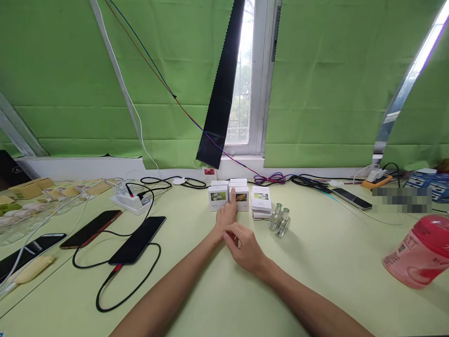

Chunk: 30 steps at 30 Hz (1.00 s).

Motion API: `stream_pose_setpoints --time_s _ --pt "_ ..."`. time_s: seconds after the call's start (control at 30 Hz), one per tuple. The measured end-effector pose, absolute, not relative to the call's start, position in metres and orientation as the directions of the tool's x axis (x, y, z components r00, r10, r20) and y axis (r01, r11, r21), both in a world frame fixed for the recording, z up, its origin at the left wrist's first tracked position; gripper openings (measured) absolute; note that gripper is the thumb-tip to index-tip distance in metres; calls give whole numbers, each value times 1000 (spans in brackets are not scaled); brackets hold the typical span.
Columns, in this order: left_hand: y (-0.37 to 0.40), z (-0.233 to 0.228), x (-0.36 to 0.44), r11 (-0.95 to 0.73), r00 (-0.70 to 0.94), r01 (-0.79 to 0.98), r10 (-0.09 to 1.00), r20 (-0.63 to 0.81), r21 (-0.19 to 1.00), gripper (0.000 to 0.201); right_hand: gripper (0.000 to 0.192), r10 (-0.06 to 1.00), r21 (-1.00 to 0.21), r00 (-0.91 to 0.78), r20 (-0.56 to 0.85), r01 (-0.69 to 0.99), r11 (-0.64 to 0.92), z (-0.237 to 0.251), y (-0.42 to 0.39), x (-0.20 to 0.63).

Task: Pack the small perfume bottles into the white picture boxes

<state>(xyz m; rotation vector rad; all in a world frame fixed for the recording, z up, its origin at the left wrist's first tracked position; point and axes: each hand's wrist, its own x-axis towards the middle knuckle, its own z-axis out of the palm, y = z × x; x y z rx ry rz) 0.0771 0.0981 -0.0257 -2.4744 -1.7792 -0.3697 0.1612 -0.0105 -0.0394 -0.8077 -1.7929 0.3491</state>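
My left hand (227, 215) reaches forward with its index finger stretched out against the front of a small white box (242, 200) with a brown picture; its other fingers are partly hidden. Just left of it stands a similar white box (218, 198) with a green-and-white flower picture. My right hand (247, 247) is at my left wrist, fingers curled and thumb bent in, with nothing visible in it. To the right, a small stack of white picture cards or boxes (261, 200) lies beside two small clear glass bottles (279, 220).
Phones (137, 239) with black cables and a white power strip (131, 199) lie to the left. A pink, red-lidded container (417, 252) stands at the right. Another phone (351, 198) and an orange adapter (377, 181) are farther back. Cable coils (310, 182) run along the wall.
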Motion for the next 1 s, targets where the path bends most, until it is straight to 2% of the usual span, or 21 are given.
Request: stream_pose_setpoints --time_s 0.33,0.47,0.53,0.7,0.77,1.0 --pt "93 -29 77 -355 331 933 910 251 57 102 17 668 -583 -191 719 358 729 -39 -12 161" --pt "85 -39 73 -476 440 876 855 275 77 101 16 658 -571 -191 728 361 737 -37 -11 161" --pt "81 -42 72 -504 465 859 841 276 91 92 16 658 -569 -197 727 363 738 -37 -12 161" --pt "79 -35 79 -542 491 829 823 285 138 48 15 651 -562 -185 736 369 741 -37 -12 160" --pt "81 -30 85 -553 502 820 819 277 148 42 15 653 -562 -185 735 373 738 -37 -12 160" --pt "84 -21 99 -656 601 735 747 283 170 55 16 645 -551 -179 743 383 741 -35 -11 162"
